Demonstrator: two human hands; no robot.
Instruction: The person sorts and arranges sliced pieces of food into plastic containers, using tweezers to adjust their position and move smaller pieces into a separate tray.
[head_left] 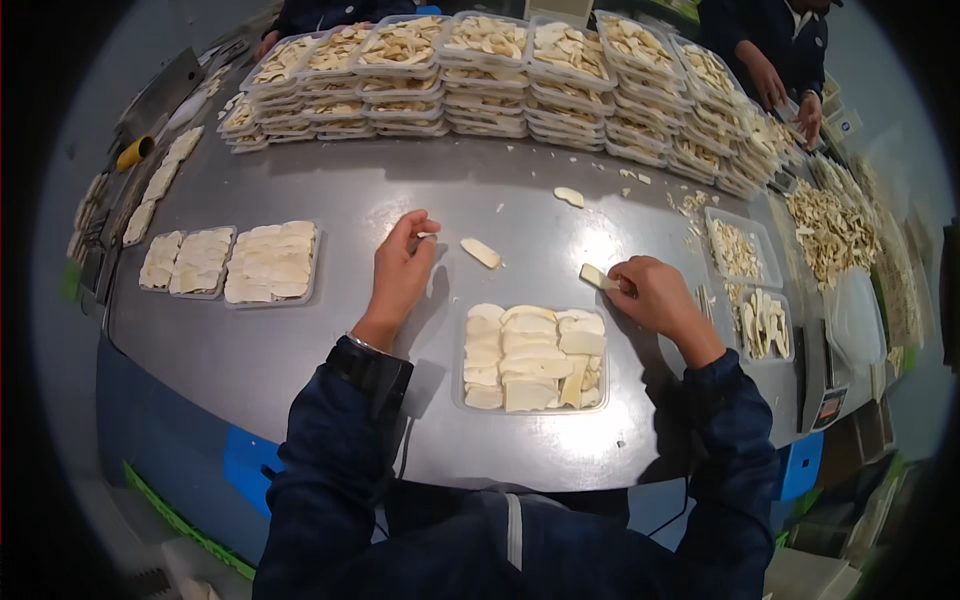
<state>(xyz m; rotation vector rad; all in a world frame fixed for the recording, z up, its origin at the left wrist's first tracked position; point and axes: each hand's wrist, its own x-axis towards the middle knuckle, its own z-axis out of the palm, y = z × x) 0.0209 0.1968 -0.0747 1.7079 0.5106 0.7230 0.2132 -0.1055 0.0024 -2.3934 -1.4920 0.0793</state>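
Your right hand (650, 292) has thumb and fingers clamped on the near end of a pale slice (597, 276), its free end pointing left, just beyond the upper right corner of the clear tray (461, 375) that sits in front of you on the steel table (220, 345). Your left hand (405, 262) is raised to the left of that tray, its fingers curled toward the thumb; something thin and light shows at the fingertips, but I cannot tell whether they pinch it or whether they are quite together. The tray holds overlapping slices in three rough columns, and the right column looks the least even, so you seem to be in the middle of laying the top layer, with a slice picked up and not yet placed. The next move probably calls for bringing that slice over the right column, turning it to match its neighbours and setting it down flat, so that it doesn't push the others out of line. Two loose slices lie beyond the tray, a nearer one (481, 253) between your hands and a farther one (568, 197), both within reach should a gap need covering
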